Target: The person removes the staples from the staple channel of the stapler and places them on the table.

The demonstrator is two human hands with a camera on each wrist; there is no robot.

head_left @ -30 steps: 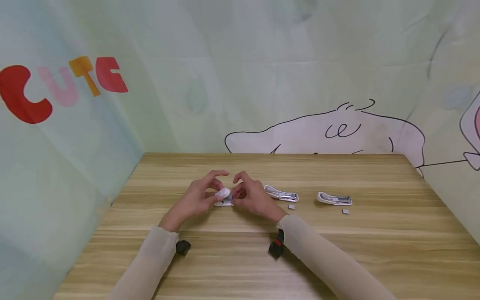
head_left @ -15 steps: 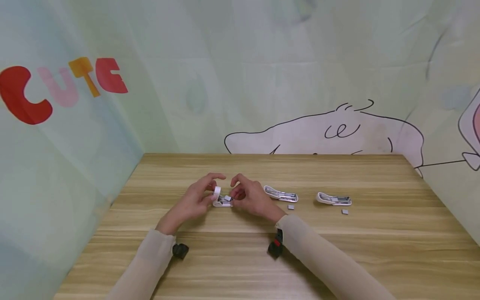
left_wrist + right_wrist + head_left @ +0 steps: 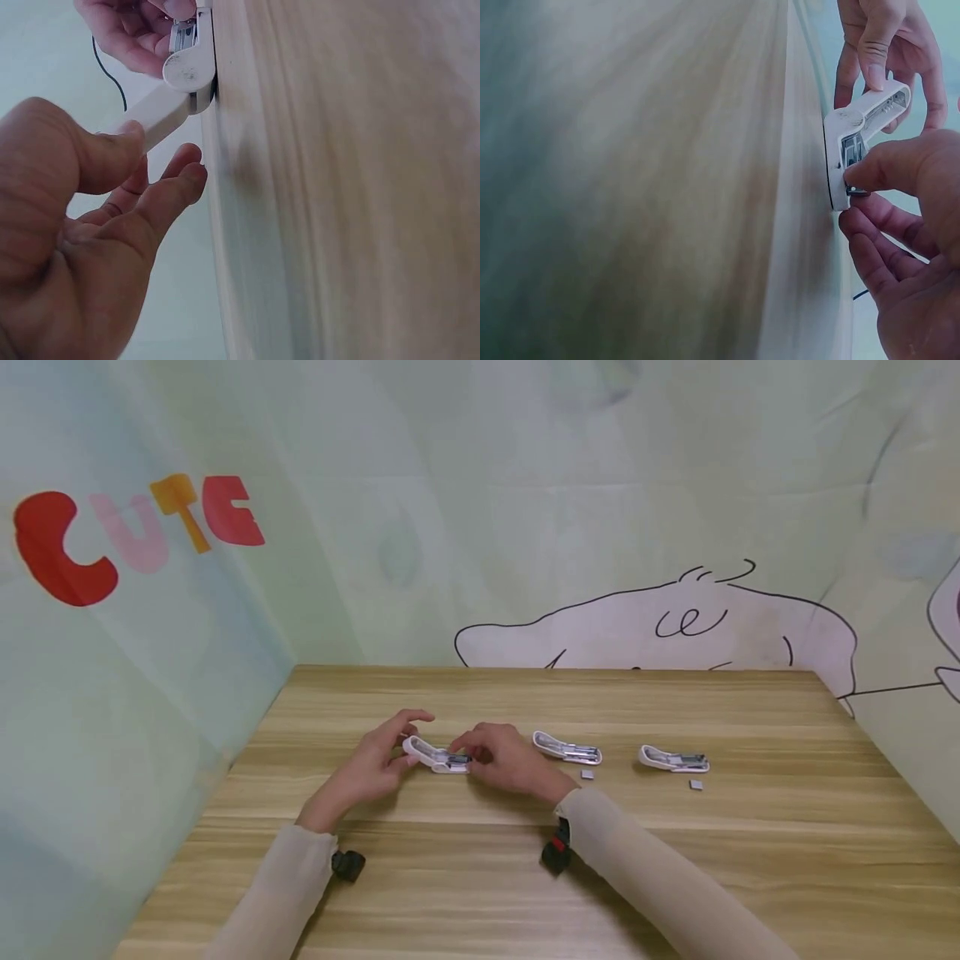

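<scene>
A white stapler (image 3: 423, 753) stands swung wide on the table, its lid leaning back to the left and its metal tray (image 3: 853, 152) showing. My left hand (image 3: 371, 770) pinches the raised lid; in the left wrist view its thumb (image 3: 112, 159) lies on the lid's end. From the other side my right hand (image 3: 510, 762) grips the front end of the stapler. Its thumb (image 3: 885, 166) presses on the tray in the right wrist view, with the other fingers curled below. The thumb covers part of the tray.
To the right lie two more white staplers, one nearer (image 3: 567, 749) and one farther (image 3: 673, 760), both swung wide. Before each sits a small grey block, one left (image 3: 587, 774) and one right (image 3: 696, 785). A printed cloth (image 3: 360, 568) stands behind the wooden table (image 3: 465, 877).
The lid has swung back to the left, and my left hand has moved left with it. A small grey block seen over the tray by my right fingertips no longer shows apart.
</scene>
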